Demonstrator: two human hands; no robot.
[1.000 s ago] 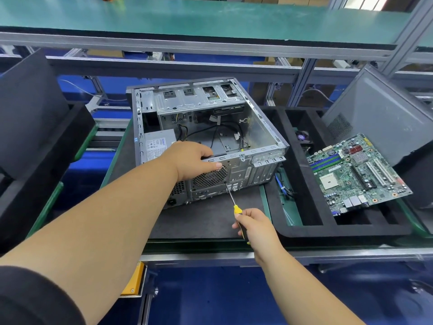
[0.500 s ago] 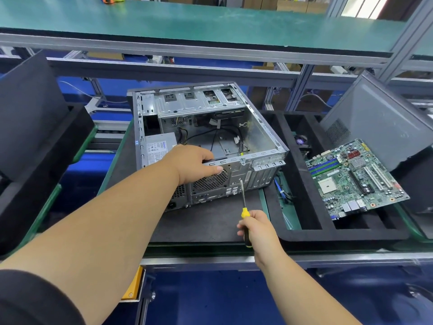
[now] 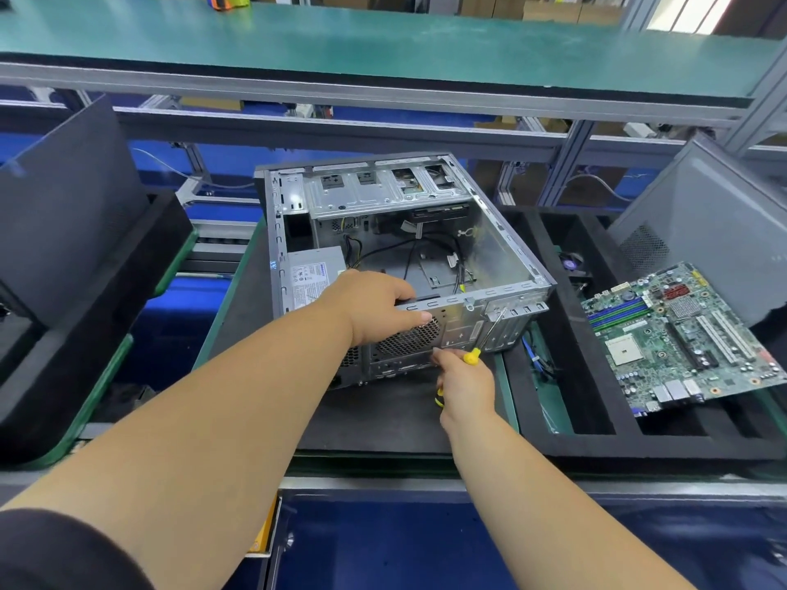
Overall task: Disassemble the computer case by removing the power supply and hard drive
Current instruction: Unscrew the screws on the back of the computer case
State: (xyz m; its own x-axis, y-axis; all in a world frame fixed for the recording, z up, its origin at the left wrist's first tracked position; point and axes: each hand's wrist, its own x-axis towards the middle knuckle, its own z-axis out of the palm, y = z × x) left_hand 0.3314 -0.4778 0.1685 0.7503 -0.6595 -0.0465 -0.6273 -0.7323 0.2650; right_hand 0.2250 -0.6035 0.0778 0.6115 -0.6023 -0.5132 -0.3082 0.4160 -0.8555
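Note:
An open grey computer case [image 3: 502, 249] lies on its side on a black foam mat [image 3: 374, 419]. Its power supply [image 3: 313, 274], a grey box with a white label, sits in the case's near left corner. Black cables [image 3: 409, 253] trail across the case floor. My left hand [image 3: 374, 306] grips the top edge of the rear panel, thumb over the fan grille [image 3: 409, 338]. My right hand [image 3: 466, 387] holds a yellow-handled screwdriver [image 3: 483, 338], whose tip touches the rear panel near the right-hand expansion slots. No hard drive can be made out.
A green motherboard [image 3: 677, 334] leans in a black foam tray [image 3: 596, 445] to the right. A grey side panel [image 3: 715, 223] stands behind it. Another dark panel [image 3: 68, 206] leans at the left. A green shelf [image 3: 383, 40] runs overhead at the back.
My right hand has moved up and right toward the case, swinging the screwdriver tip from the panel's lower middle to the upper right. My left hand has stayed on the rear edge.

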